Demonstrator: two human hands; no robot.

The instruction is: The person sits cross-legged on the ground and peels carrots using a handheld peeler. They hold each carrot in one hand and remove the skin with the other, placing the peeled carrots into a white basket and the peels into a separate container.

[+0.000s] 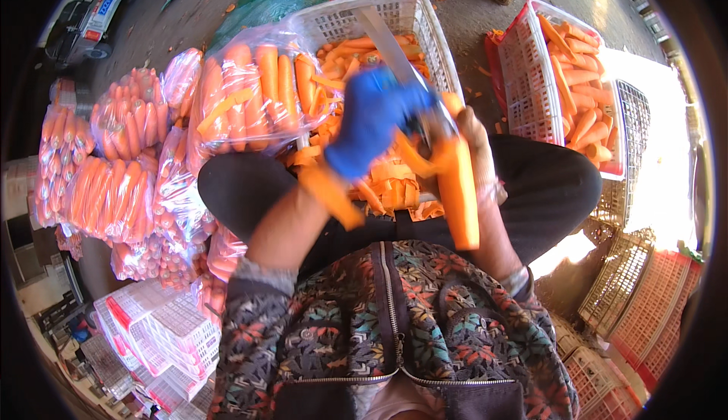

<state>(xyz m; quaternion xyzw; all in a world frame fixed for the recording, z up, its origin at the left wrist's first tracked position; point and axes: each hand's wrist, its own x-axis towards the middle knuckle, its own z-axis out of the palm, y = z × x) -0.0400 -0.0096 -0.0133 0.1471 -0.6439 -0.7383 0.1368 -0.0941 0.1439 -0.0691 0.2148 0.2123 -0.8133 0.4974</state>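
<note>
My left hand (369,118), in a blue glove and blurred, is closed around a tool with a long flat metal blade (387,45). The blade runs from the far basket rim down to a large carrot (459,192). My right hand (476,141), in a pale glove, grips the upper end of that carrot, which points down towards my lap. A curled strip of peel (418,161) hangs beside it, and another strip (330,195) dangles at my left wrist. Between my knees stands a white plastic basket (446,50) holding carrots and many peelings (398,184).
A clear bag of large carrots (250,96) leans by my left knee, with several more bagged carrots (111,198) beyond. Right of me is a white crate (529,84) of carrots. Stacked crates (159,329) stand at lower left, others (648,306) at lower right.
</note>
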